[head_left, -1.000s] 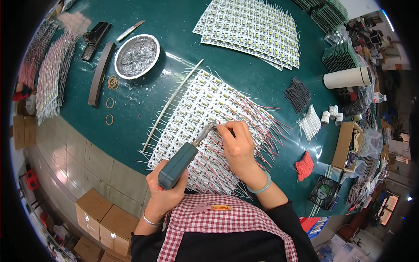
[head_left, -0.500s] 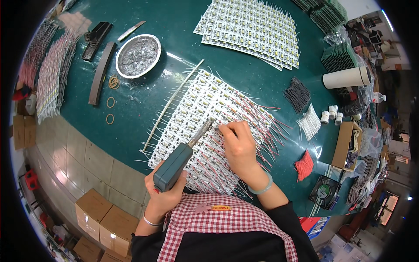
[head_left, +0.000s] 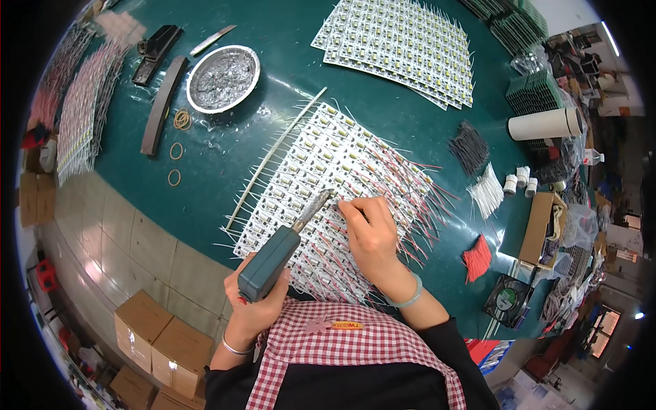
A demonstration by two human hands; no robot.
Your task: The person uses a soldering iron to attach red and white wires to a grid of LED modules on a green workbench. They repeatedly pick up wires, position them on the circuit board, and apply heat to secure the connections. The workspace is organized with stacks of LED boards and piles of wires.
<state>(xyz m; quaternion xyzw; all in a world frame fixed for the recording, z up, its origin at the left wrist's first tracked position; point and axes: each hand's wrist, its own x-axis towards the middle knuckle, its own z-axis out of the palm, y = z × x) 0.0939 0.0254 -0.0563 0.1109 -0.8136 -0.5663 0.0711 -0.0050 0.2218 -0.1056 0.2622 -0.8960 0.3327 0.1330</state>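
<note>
My left hand is wrapped round the dark green body of a soldering gun. Its metal tip points up and right, just above a panel of white circuit boards. Close by the tip, my right hand is pinched at the boards' surface; what lies between the fingertips is too small to make out. Thin red wires stick out from the panel's right part, around and beneath my right hand. Along the panel's left side lies a narrow pale strip with short white wires.
Beyond lie stacked board panels and a bowl of grey solder scraps. Rubber bands lie at left. To the right are black wires, white wires, red wires, a white flask and a fan.
The soldering gun's tip has shifted slightly left and down over the boards. My right hand has moved slightly left and down, still pinched. The view has also shifted a little.
</note>
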